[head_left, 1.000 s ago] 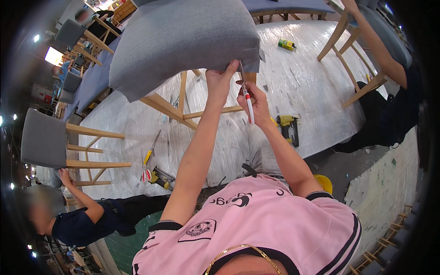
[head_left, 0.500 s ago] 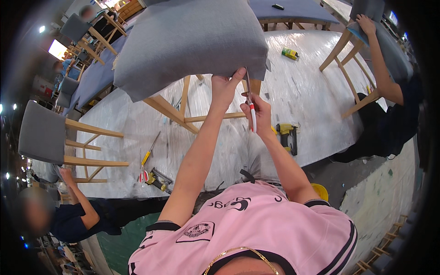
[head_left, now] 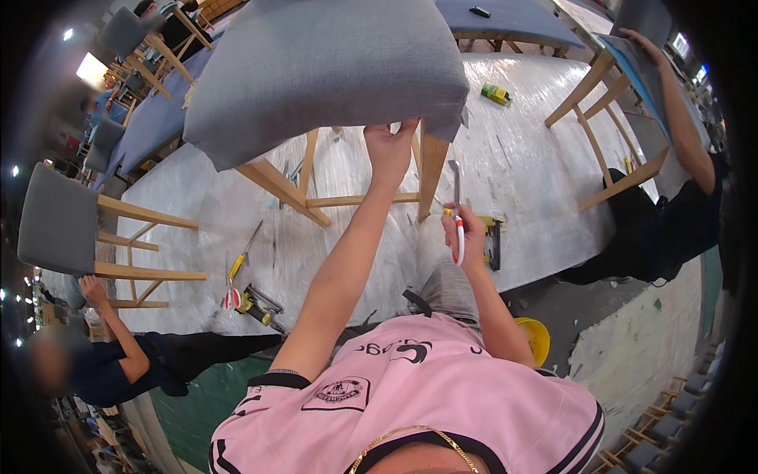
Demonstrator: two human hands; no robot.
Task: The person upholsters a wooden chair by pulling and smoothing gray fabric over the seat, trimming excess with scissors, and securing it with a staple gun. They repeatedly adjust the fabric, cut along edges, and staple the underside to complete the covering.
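A grey upholstered chair (head_left: 324, 71) with wooden legs stands before me, its loose fabric edge hanging over the seat frame. My left hand (head_left: 388, 154) reaches up to that edge beside a front leg, fingers closed on the fabric, tips partly hidden by it. Lower and to the right, apart from the chair, my right hand (head_left: 471, 237) grips scissors (head_left: 459, 241) with red-and-white handles. A metal shaft with a flat tip points up from this hand, with a bit of yellow at its base; whether it belongs to a second tool I cannot tell.
A staple gun (head_left: 495, 245) lies just beyond my right hand. Another staple gun (head_left: 257, 308) and a yellow-handled tool (head_left: 237, 265) lie left on the plastic-covered table (head_left: 545, 158). A green-yellow box (head_left: 496, 94) lies farther back. Co-workers handle chairs at both sides.
My right hand has drawn the scissors down and right, away from the fabric edge. My left hand stays at the edge, its thumb now lower against the fabric.
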